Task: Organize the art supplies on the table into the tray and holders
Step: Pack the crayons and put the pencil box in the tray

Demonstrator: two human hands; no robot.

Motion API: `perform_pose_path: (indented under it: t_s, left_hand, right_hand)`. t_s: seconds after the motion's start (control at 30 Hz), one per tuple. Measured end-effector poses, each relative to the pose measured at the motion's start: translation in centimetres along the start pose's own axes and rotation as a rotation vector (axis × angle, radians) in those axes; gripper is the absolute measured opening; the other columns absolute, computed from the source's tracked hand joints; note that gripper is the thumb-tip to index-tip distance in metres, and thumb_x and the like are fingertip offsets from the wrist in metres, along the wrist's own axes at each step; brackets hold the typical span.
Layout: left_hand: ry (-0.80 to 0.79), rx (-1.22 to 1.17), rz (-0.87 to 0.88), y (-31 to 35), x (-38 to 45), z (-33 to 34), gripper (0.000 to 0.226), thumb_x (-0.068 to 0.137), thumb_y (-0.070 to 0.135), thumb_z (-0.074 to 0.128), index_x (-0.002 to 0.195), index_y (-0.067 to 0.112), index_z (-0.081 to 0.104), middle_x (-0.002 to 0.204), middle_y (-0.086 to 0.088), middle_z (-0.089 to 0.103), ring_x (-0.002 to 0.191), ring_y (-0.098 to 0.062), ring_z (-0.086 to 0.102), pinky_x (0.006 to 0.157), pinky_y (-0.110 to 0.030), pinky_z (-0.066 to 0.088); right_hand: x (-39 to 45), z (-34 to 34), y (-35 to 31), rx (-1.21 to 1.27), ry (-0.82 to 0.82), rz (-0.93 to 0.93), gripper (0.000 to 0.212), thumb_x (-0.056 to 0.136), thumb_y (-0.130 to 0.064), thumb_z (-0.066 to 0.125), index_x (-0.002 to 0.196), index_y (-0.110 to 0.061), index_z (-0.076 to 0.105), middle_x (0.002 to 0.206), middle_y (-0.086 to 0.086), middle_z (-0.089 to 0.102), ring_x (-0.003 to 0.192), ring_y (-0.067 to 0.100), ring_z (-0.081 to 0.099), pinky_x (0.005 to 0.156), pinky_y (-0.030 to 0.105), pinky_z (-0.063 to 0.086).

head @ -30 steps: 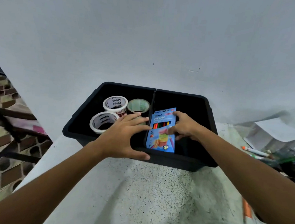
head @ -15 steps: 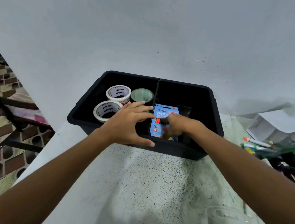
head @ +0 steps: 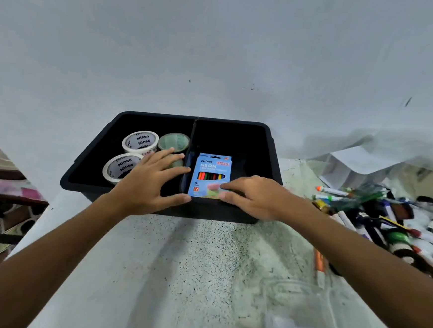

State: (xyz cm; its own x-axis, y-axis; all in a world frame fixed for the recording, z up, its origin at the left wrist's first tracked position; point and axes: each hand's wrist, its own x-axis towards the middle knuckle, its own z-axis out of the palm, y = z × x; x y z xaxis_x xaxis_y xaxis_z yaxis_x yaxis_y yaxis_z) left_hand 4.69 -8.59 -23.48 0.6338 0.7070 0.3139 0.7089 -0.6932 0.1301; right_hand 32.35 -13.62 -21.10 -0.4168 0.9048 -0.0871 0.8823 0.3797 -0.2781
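A black two-compartment tray [head: 276, 153] stands at the back of the speckled table. Two white Ninso tape rolls [head: 140, 141] [head: 118, 167] and a greenish roll [head: 173, 141] lie in its left compartment. A blue Ninso neon pencil box [head: 212, 168] sits tilted in the right compartment, next to the divider, its lower end at the front rim. My right hand [head: 254, 195] holds that lower end with its fingertips. My left hand [head: 149, 182] rests spread over the front rim and divider, thumb along the rim.
A heap of markers and pens [head: 387, 218] covers the table's right side, with an orange marker [head: 319, 262] nearer me. A clear plastic container [head: 302, 313] stands at the front right. White folded paper [head: 353, 161] lies behind the heap. The table ends at the left.
The pencil box went down into the right compartment, then came up a little against the front rim. My right hand slid to its lower end. My left hand stayed on the tray.
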Motion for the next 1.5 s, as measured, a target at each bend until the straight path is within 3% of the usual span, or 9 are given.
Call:
perform_pose_path:
  t_s: [0.1,0.23,0.37,0.53,0.67,0.83,1.0,1.3,1.5]
  left_hand:
    - [0.023,0.015,0.031,0.1,0.2,0.1,0.079,0.082,0.079,0.036,0.132,0.021,0.057,0.148,-0.006,0.042,0.144,-0.024,0.025,0.114,-0.047,0.023]
    - [0.013,0.016,0.030,0.3,0.2,-0.3,0.082,0.080,0.081,0.038,0.128,0.018,0.061,0.146,-0.009,0.044,0.142,-0.029,0.027,0.112,-0.056,0.026]
    - [0.070,0.045,0.004,2.1,-0.2,-0.8,0.080,0.082,0.077,0.040,0.126,0.014,0.062,0.145,-0.014,0.042,0.141,-0.036,0.026,0.108,-0.065,0.027]
    - [0.236,0.135,0.139,11.8,-1.3,0.6,0.052,0.087,0.044,0.057,0.120,0.005,0.065,0.138,-0.021,0.049,0.137,-0.038,0.035,0.110,-0.056,0.031]
    - [0.035,-0.034,0.253,22.6,-3.3,4.4,0.050,0.091,0.050,0.055,0.124,0.013,0.062,0.138,-0.013,0.053,0.138,-0.030,0.038,0.110,-0.053,0.034]
    - [-0.238,0.114,0.130,29.9,-4.7,9.2,0.090,0.087,0.079,0.031,0.150,0.014,0.030,0.159,-0.013,0.022,0.148,-0.032,0.012,0.111,-0.054,0.010]
    - [-0.306,0.138,0.082,30.6,-5.5,10.5,0.104,0.079,0.087,0.031,0.154,0.018,0.018,0.161,-0.012,0.014,0.148,-0.034,0.010,0.111,-0.054,0.009]
    - [-0.309,0.025,0.082,25.9,-4.2,9.8,0.098,0.079,0.085,0.039,0.155,0.031,0.008,0.163,0.000,0.005,0.150,-0.022,0.000,0.116,-0.047,0.000]
    - [-0.329,-0.002,0.071,24.1,-2.9,9.8,0.100,0.075,0.088,0.040,0.153,0.036,0.007,0.162,0.005,0.001,0.148,-0.013,-0.010,0.117,-0.041,-0.004]
  right_hand:
    - [-2.8,0.8,0.9,-0.268,0.109,-0.094,0.067,0.096,-0.062,0.015,0.127,-0.022,0.058,0.112,0.002,0.068,0.098,0.022,0.064,0.091,0.040,0.047]
    - [-3.6,3.1,2.8,-0.479,0.270,-0.201,0.050,0.094,-0.040,0.036,0.133,-0.013,0.053,0.108,0.009,0.069,0.101,0.027,0.065,0.096,0.048,0.045]
    - [-4.7,3.2,3.0,-0.421,0.326,-0.255,0.063,0.087,-0.036,0.065,0.142,-0.012,0.045,0.129,0.016,0.059,0.121,0.034,0.055,0.103,0.062,0.037]
    - [-11.7,3.8,4.8,-0.267,0.413,-0.280,0.054,0.092,-0.029,0.045,0.142,-0.011,0.042,0.142,0.019,0.048,0.135,0.037,0.041,0.110,0.054,0.034]
    - [-19.5,5.9,6.9,-0.201,0.390,-0.268,0.050,0.095,-0.037,0.043,0.137,-0.010,0.049,0.139,0.015,0.053,0.133,0.032,0.046,0.106,0.047,0.042]
    - [-25.7,8.5,9.7,-0.247,0.237,-0.291,0.063,0.098,-0.056,0.034,0.140,-0.010,0.047,0.144,0.013,0.048,0.138,0.029,0.040,0.114,0.045,0.031]
    - [-27.3,9.8,10.3,-0.245,0.142,-0.292,0.077,0.094,-0.068,0.027,0.144,-0.011,0.041,0.153,0.017,0.033,0.145,0.035,0.021,0.112,0.048,0.013]
    - [-23.5,9.4,8.7,-0.091,0.102,-0.230,0.070,0.093,-0.064,0.027,0.147,-0.020,0.034,0.160,0.016,0.011,0.149,0.030,-0.004,0.117,0.046,-0.014]
    - [-21.8,8.9,8.5,-0.079,0.096,-0.202,0.066,0.094,-0.054,0.022,0.144,-0.014,0.039,0.158,0.019,0.018,0.148,0.033,0.006,0.120,0.046,-0.001]
